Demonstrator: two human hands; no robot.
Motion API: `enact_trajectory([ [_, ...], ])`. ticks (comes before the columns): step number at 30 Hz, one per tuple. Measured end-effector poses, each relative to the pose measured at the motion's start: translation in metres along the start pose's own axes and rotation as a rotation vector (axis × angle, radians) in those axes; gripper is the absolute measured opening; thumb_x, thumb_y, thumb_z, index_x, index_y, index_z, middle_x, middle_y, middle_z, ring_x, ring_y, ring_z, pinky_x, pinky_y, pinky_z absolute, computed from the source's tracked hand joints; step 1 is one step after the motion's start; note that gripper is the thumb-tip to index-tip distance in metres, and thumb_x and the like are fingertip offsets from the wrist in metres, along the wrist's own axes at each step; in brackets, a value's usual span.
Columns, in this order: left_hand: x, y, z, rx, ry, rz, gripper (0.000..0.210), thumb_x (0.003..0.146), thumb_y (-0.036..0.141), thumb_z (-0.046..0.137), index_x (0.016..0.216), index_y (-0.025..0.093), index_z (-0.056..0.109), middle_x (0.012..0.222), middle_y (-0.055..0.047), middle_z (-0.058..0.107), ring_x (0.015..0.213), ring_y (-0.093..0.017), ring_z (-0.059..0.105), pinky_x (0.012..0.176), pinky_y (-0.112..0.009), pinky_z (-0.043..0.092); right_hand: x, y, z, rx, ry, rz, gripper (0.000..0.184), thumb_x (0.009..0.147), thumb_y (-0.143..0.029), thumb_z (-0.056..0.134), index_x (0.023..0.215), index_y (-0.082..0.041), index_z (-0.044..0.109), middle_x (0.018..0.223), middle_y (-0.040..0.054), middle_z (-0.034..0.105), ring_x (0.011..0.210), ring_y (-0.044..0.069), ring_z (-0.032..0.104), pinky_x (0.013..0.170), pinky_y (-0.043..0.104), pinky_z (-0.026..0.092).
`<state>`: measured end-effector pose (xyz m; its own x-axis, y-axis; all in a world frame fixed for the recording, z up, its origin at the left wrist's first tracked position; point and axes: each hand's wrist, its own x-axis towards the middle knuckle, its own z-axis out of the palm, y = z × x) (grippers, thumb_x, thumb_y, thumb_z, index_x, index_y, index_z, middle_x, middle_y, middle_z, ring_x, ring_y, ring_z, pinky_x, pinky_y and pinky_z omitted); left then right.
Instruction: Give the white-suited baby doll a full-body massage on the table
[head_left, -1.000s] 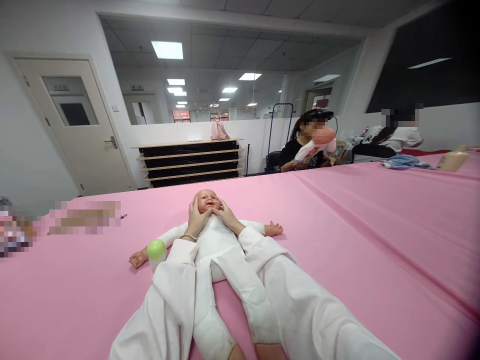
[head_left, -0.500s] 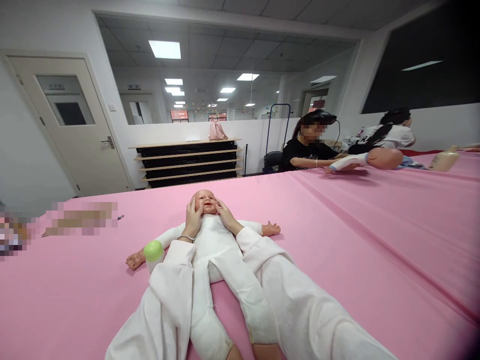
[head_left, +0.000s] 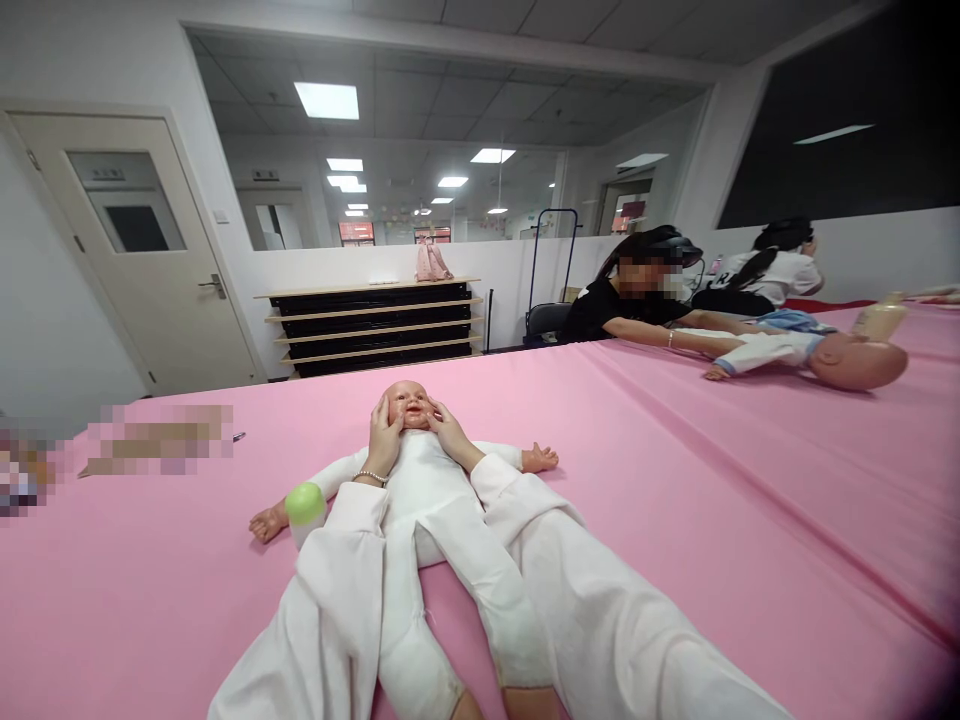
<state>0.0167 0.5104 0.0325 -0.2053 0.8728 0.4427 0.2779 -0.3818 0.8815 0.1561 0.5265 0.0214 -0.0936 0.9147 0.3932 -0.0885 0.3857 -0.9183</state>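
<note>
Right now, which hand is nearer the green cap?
Left hand: on the doll's cheek, beyond and right of the cap. The right hand, on the other cheek, is farther.

On my feed I see the wearer's arms clothed in loose, plain off-white cloth. The left sleeve (head_left: 322, 600) is baggy, with soft creases running down it and a wide, straight-edged cuff (head_left: 361, 505). The right sleeve (head_left: 615, 600) looks just as roomy to me; its fabric bunches into thick folds behind its own cuff (head_left: 499, 480) and carries long, shallow wrinkles lower down. I make out a beaded bracelet (head_left: 370, 477) on the left wrist, a single strand of small, round, pale, shiny beads. Both the left hand (head_left: 385, 440) and the right hand (head_left: 450, 432) are bare, slim-fingered; their nails are too small for me to read.
</note>
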Motion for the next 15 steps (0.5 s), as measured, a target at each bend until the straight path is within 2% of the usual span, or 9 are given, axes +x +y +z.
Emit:
enact_trajectory([
  [8, 0.001, 0.0, 0.0, 0.024, -0.011, -0.008, 0.055, 0.081, 0.03, 0.05, 0.132, 0.014, 0.037, 0.14, -0.012, 0.031, 0.133, -0.021, 0.025, 0.113, -0.033, 0.018, 0.0, -0.003, 0.001, -0.028, 0.059, 0.034, 0.04, 0.082, -0.035, 0.049, 0.118, -0.02, 0.051, 0.129, 0.0068, 0.049, 0.116, 0.017, 0.048, 0.1, 0.035, 0.038],
  [13, -0.005, 0.004, 0.0, 0.085, -0.002, 0.046, 0.075, 0.067, 0.035, 0.067, 0.133, 0.017, 0.036, 0.137, -0.011, 0.032, 0.13, -0.024, 0.029, 0.112, -0.036, 0.023, -0.003, -0.009, 0.002, -0.059, 0.003, 0.029, 0.061, 0.07, -0.038, 0.065, 0.125, -0.019, 0.045, 0.13, 0.0088, 0.048, 0.114, 0.019, 0.049, 0.1, 0.034, 0.038],
  [15, -0.006, 0.005, 0.0, 0.099, 0.002, 0.051, 0.078, 0.065, 0.035, 0.069, 0.133, 0.018, 0.035, 0.136, -0.011, 0.032, 0.13, -0.025, 0.03, 0.111, -0.037, 0.024, -0.003, -0.009, 0.002, -0.069, 0.01, 0.043, 0.063, 0.069, -0.035, 0.066, 0.125, -0.019, 0.044, 0.129, 0.0091, 0.048, 0.113, 0.019, 0.05, 0.099, 0.035, 0.039],
])
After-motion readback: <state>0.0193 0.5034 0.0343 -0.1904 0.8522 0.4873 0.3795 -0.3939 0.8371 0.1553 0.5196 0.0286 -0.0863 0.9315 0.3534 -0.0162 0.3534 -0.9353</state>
